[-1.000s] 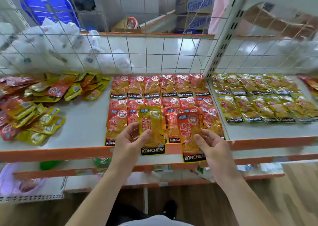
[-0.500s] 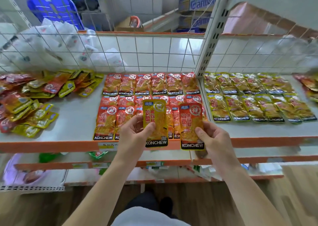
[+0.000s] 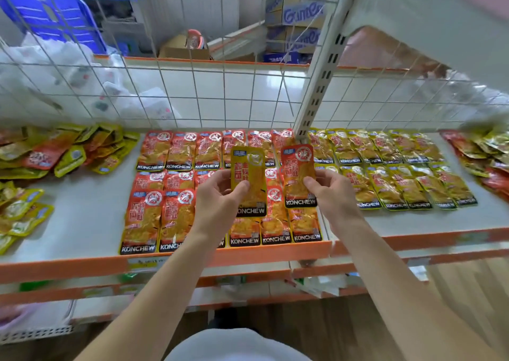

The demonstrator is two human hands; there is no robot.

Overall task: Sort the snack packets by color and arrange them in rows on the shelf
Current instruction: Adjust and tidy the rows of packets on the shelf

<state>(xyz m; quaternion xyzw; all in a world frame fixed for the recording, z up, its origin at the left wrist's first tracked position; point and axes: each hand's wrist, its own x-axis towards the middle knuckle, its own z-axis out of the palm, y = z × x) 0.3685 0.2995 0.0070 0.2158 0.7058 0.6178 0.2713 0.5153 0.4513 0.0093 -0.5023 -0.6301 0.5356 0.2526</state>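
The left hand pinches a yellow packet near its lower half, thumb on the printed face and the other fingers curled behind. The right hand holds a red packet the same way. Both packets stand side by side and close together but not touching, raised above the shelf. Their long axes run away from the person, with the dark brand band at the end nearer the wrists, which matches how the laid packets lie. Directly under and beyond both sets of fingers is the block of red rows, so the red packet already hangs over its own colour. The yellow rows lie off to the right, past the right-hand fingers and on the far side of the upright post. This is the relation that matters. The yellow packet sits in the hand farther from its rows, and the right hand is nearer to them. It probably has to cross over the red block, or be passed across, to reach the bare strip in front of the yellow rows. The packets need no turning, only a sideways carry and a lowering flat. Well to the left of the left-hand fingers, a mixed heap of red and yellow packets is not yet sorted.
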